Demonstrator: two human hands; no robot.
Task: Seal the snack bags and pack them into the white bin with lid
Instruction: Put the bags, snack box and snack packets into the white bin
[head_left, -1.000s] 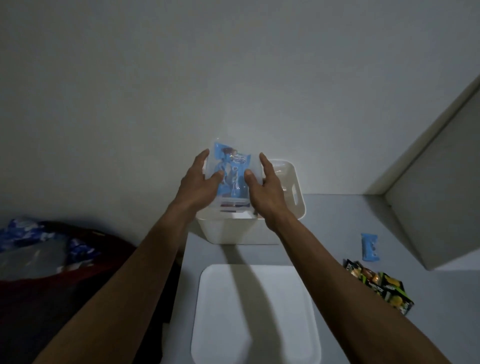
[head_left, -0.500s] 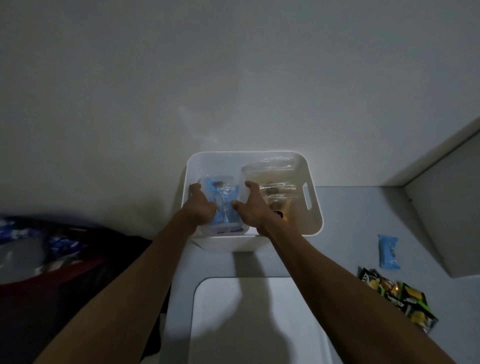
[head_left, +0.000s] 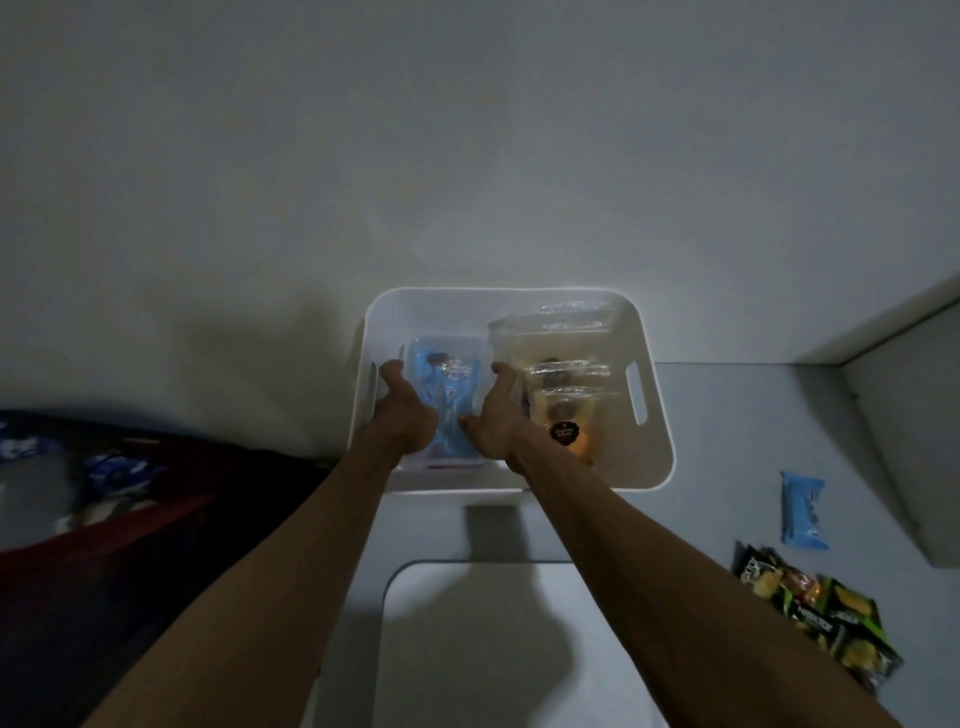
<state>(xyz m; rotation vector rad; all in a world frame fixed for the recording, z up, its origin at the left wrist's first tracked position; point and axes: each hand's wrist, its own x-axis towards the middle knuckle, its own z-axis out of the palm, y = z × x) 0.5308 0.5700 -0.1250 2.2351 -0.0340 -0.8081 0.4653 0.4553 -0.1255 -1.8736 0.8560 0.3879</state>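
Observation:
The white bin stands open against the wall. Inside its left half lies a clear zip bag of blue snack packets. My left hand holds the bag's left edge and my right hand holds its right edge, thumb on the front. Both hands reach down inside the bin. Clear bags with yellowish snacks fill the bin's right half. The white lid lies flat on the floor in front of the bin, between my forearms.
A loose blue snack packet and green-and-black snack packets lie on the floor at the right. A white cabinet side rises at far right. Dark red and blue fabric lies at the left.
Both hands have brought the bag of blue snacks down from above the bin into its left half. The view has tilted down, showing the bin's inside.

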